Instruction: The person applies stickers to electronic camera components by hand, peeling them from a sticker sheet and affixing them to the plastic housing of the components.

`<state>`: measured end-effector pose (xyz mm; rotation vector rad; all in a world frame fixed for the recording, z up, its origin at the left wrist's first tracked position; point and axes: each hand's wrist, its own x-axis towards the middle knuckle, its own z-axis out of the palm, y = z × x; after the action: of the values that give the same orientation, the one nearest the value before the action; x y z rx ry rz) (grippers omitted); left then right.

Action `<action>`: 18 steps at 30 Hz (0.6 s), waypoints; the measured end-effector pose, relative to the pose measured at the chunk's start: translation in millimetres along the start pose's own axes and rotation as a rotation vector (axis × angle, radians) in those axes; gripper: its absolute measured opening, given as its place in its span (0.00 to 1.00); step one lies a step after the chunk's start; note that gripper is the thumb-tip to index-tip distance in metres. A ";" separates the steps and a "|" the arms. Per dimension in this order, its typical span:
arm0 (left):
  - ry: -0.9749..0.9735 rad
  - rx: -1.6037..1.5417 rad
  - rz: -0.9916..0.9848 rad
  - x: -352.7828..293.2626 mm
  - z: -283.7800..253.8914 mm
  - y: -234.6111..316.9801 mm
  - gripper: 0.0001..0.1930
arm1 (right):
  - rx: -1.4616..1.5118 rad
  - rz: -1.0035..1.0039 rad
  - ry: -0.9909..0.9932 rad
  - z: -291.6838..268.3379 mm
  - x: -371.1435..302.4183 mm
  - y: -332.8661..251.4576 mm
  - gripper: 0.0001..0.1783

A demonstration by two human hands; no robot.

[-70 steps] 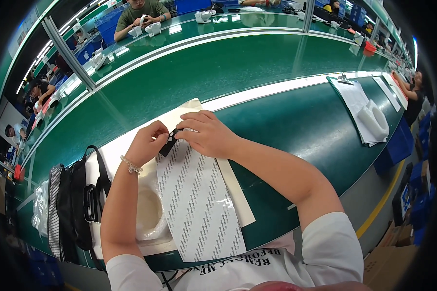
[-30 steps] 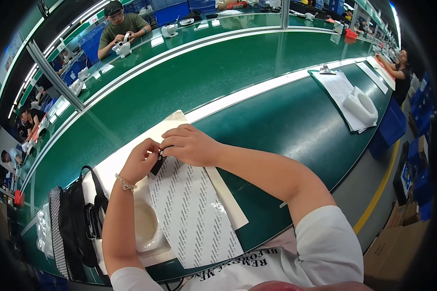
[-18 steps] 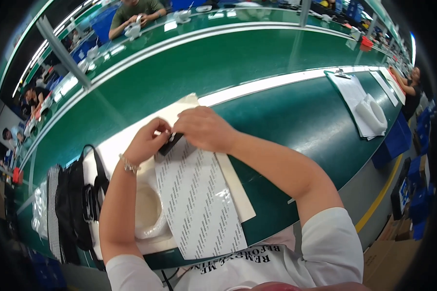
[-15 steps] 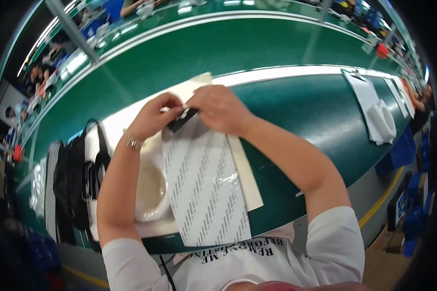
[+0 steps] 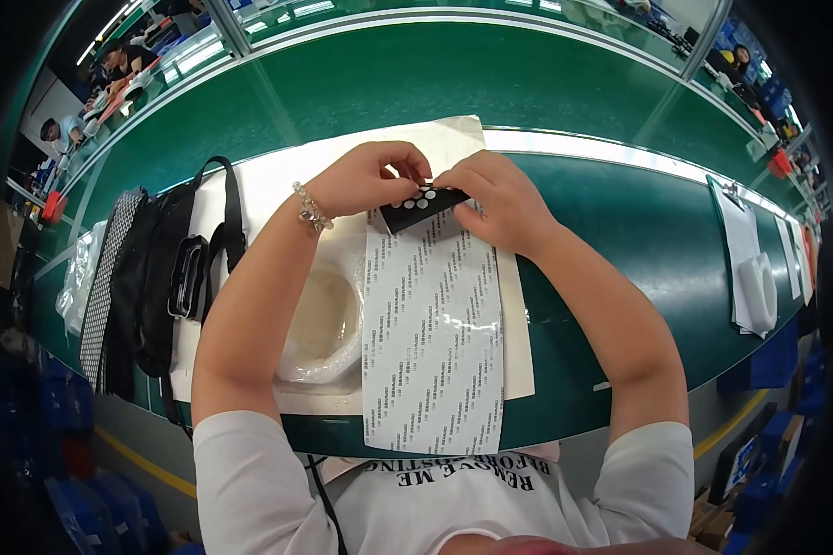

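Observation:
A long white sheet [image 5: 435, 342] with rows of small grey print lies before me, its near end at the table's edge. At its far end is a black piece [image 5: 405, 219] with several round white dots [image 5: 420, 200]. My right hand [image 5: 502, 199] grips this black piece at its right end, thumb below and fingers above. My left hand [image 5: 372, 180] is closed, its thumb and fingertips pinched right at the dots; what they hold, if anything, is too small to make out. Whether the black piece is joined to the sheet cannot be told.
Left of the sheet lies a pale rounded thing in bubbly wrap [image 5: 329, 314], on a cream board [image 5: 518, 361]. A black bag [image 5: 157, 287] with a strap stands further left. A clipboard with papers [image 5: 736, 240] lies at the far right. People sit beyond the metal-edged bench.
My view has shifted, so sheet and hands sit further right. The black piece is tilted to show its white dots, which were mostly hidden before. Both hands stay close together at it.

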<state>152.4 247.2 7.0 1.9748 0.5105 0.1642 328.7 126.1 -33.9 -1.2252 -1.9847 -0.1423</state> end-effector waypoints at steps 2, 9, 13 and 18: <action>-0.030 -0.027 -0.040 -0.9 -1.7 0.8 0.08 | -0.002 -0.034 -0.025 -0.3 -0.9 -2.4 0.15; 0.012 -0.036 0.000 3.7 -7.9 -18.4 0.08 | 0.032 -0.076 -0.108 -1.6 -0.4 -6.9 0.13; 0.008 -0.063 -0.041 5.4 -11.9 -19.9 0.08 | 0.079 -0.064 -0.137 -2.0 -0.1 -7.3 0.11; -0.050 -0.087 -0.062 3.4 -12.8 -18.8 0.09 | 0.114 -0.053 -0.145 -0.4 -0.9 -6.9 0.09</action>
<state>145.9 266.2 -4.3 1.8718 0.5225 0.0965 323.7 121.6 -32.2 -1.1377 -2.1205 0.0340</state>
